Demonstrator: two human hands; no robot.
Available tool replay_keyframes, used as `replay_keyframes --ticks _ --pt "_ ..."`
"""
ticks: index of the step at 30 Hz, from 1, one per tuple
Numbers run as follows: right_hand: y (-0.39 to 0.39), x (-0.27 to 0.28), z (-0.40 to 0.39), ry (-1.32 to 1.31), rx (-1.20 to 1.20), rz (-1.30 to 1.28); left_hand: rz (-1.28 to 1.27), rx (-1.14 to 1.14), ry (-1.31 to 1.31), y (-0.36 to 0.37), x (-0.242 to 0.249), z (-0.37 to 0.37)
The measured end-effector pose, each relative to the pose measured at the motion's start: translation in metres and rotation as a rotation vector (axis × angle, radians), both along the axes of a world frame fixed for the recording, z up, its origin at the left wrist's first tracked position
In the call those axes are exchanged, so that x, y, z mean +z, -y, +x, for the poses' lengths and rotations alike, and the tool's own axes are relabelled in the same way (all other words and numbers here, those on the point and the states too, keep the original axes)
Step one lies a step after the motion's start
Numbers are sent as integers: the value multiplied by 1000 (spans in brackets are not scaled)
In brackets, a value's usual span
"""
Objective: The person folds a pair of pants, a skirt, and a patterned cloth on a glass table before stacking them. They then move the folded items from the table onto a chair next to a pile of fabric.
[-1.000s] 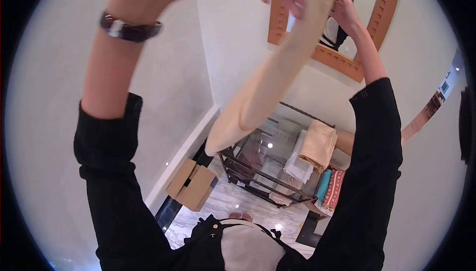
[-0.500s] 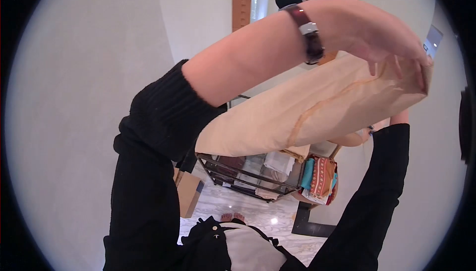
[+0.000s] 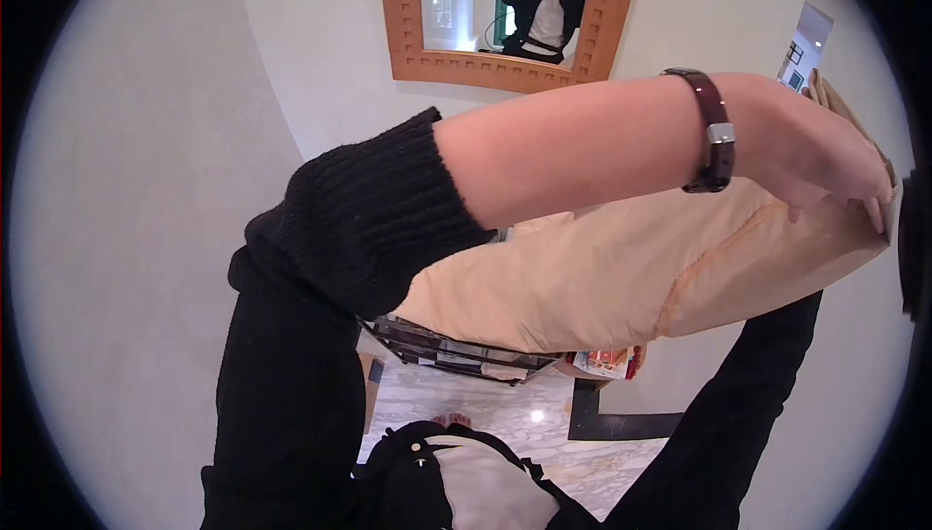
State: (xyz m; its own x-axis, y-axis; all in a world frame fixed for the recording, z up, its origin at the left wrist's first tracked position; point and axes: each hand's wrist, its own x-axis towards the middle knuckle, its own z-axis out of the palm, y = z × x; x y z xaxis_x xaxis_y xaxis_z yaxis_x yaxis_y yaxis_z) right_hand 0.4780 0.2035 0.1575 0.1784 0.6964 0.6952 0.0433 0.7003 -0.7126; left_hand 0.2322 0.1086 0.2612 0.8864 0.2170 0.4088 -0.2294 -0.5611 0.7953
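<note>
A long piece of beige cloth (image 3: 582,287) with a darker tan seam stretches across the middle of the view. My left hand (image 3: 845,166), below a dark-banded watch, reaches far over to the right. Its fingers are bent round the cloth's right end, gripping it at the edge; some fingertips are tucked out of sight. My right arm, in a black sleeve, rises from the lower right and passes behind the cloth. The cloth hides my right hand, so its fingers do not show.
A wood-framed mirror (image 3: 505,69) hangs on the wall ahead and reflects a person. Below the cloth stands a dark metal rack (image 3: 456,360) with folded textiles, beside patterned fabrics (image 3: 607,363). A cardboard box (image 3: 372,384) is at the left on the marble floor (image 3: 524,443).
The view has tilted up, bringing more of the mirror in. My left hand and the cloth have shifted right and lower in the view, covering more of the rack and my right forearm.
</note>
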Motion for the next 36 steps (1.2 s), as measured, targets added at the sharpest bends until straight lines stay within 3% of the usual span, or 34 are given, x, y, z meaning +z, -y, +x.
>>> replay_keyframes --ticks 7,8,9,11,12,14,16,18,21,23,25,28,29,30,33,36 --pt "45 -22 -110 -298 160 202 -112 148 -99 2 -35 -35" --pt "36 -19 -120 -285 179 133 -126 218 -168 7 -38 -46" --pt "18 -12 -118 -212 190 18 -143 289 -238 11 -43 -60" --pt "-65 -3 -85 179 167 -291 -209 416 -325 20 -55 -91" --pt "-112 -28 -83 337 240 -228 -261 469 -339 24 -63 -108" --pt "-117 -46 -134 422 197 -246 -360 573 -367 33 -80 -145" --pt "-122 -73 -189 391 325 -214 -175 710 -450 39 -106 -189" --pt "-131 -104 -252 491 302 -55 -36 834 -515 50 -132 -237" --pt "-120 -156 -341 571 376 -116 -339 986 -526 71 -194 -317" --pt "-109 -194 -390 706 438 -272 -578 1075 -351 88 -260 -360" --pt "-109 -248 -436 840 422 -235 -526 1283 -374 103 -366 -417" --pt "-102 -294 -474 984 378 -284 -657 1408 -60 120 -468 -430" --pt "-102 -308 -484 973 344 -278 -646 1399 57 115 -484 -428" --pt "-102 -314 -495 963 314 -276 -712 1515 -142 114 -453 -410" --pt "-106 -316 -521 922 79 -200 -744 1510 -27 98 -447 -416" --pt "-101 -310 -547 817 -54 -61 -843 1478 312 87 -454 -444"
